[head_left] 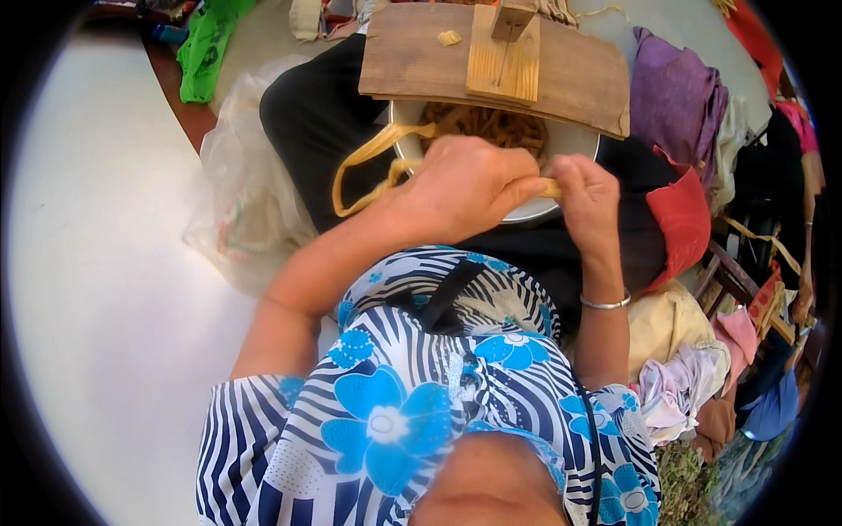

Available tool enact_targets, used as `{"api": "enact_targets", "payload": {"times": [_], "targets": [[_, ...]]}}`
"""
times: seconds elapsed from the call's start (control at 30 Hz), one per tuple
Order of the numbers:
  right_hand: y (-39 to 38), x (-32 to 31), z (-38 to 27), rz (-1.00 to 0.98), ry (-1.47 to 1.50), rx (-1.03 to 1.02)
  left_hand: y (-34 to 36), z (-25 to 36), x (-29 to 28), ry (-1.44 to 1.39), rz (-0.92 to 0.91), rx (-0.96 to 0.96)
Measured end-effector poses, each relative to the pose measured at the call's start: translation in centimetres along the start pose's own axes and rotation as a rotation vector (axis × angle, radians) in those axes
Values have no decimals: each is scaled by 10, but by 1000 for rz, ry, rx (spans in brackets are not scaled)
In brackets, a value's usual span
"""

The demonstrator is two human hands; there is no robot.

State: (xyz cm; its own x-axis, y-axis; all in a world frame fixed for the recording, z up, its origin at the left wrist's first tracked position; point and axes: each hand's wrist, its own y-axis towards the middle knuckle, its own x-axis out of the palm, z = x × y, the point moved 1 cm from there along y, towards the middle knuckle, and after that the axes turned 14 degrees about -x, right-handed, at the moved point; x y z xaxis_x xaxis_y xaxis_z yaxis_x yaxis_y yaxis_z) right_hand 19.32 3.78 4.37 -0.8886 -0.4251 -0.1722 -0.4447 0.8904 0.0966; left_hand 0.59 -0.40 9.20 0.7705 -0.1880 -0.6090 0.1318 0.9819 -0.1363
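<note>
My left hand [469,180] is closed on a yellowish flat strip [355,158], which trails to the left in a long loop. Just to its right, my right hand [581,188] pinches the same strip, a short length of which shows between the two hands. Both are over the near part of a white metal basin [581,140] holding brown strip-like pieces [487,124]. Across the basin's far rim rests a wooden board [412,61] with a lighter wood block [502,66], an upright post and a small yellow piece on it.
A white surface [96,237] fills the left, beside a clear plastic bag [237,175] and a green bag [206,48]. Heaped cloths, including purple [675,96] and cream [658,324] ones, lie at the right. A red cloth [680,219] is by my right knee.
</note>
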Motion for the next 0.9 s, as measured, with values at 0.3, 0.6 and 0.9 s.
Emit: {"api": "enact_targets", "payload": {"times": [0.3,0.6,0.9], "targets": [[13,19,-30,-19,759,-25,36,-16,5,-897,-227,-307],[43,23,4,314,-178,-331,42,-9,34,-1016,-167,-306],[36,6,11,96,-358,-228,37,-28,19,-306,37,-110]]}}
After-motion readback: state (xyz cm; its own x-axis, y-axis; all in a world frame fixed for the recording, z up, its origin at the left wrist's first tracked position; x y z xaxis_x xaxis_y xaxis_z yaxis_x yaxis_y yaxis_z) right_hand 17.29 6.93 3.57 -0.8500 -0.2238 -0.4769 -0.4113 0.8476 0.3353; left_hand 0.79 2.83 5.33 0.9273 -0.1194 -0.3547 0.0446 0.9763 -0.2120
